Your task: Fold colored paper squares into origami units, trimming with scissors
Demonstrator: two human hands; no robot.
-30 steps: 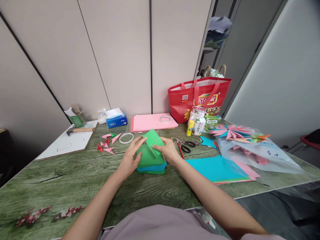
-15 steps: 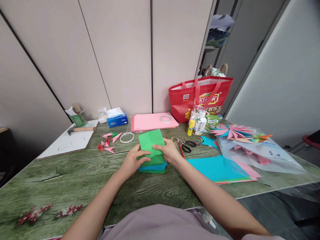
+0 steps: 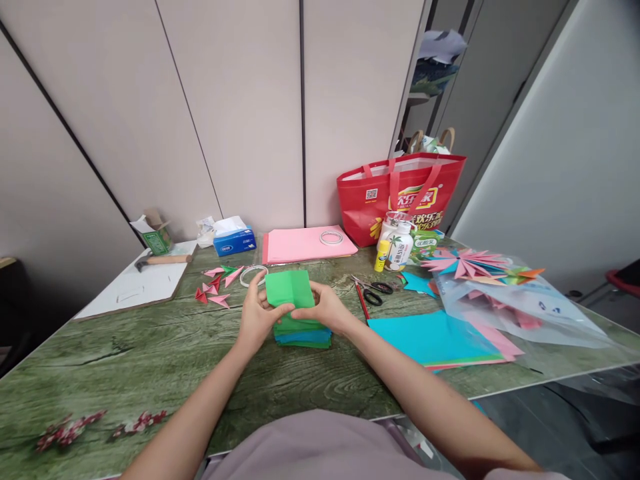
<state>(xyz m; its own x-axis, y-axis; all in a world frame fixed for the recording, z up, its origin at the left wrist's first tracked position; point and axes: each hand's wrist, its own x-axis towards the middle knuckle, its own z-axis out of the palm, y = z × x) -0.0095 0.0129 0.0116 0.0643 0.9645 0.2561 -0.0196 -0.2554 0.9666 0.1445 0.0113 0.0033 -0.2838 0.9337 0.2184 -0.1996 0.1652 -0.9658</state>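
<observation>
A green paper sheet (image 3: 289, 288) with a crease across its middle is held up between both hands. My left hand (image 3: 257, 317) grips its left side, the thumb on the lower edge. My right hand (image 3: 325, 307) grips the right side, its thumb also at the lower edge. Just below and behind it, a stack of green and blue paper (image 3: 303, 337) lies on the table. Small folded pink, red and green pieces (image 3: 215, 287) lie left of my left hand, near a tape ring (image 3: 253, 275).
Scissors (image 3: 373, 295) and a red pen (image 3: 361, 300) lie right of my right hand, with blue sheets (image 3: 435, 339) beyond. A glue stick (image 3: 382, 256), bottles (image 3: 400, 247) and a red bag (image 3: 360, 207) stand behind. A hammer (image 3: 167, 259) rests on a white board (image 3: 135, 290) at left.
The held green sheet has moved left and looks shorter and tilted. My left hand has shifted up and left, and its thumb now meets the sheet's lower edge. My right hand has moved slightly left.
</observation>
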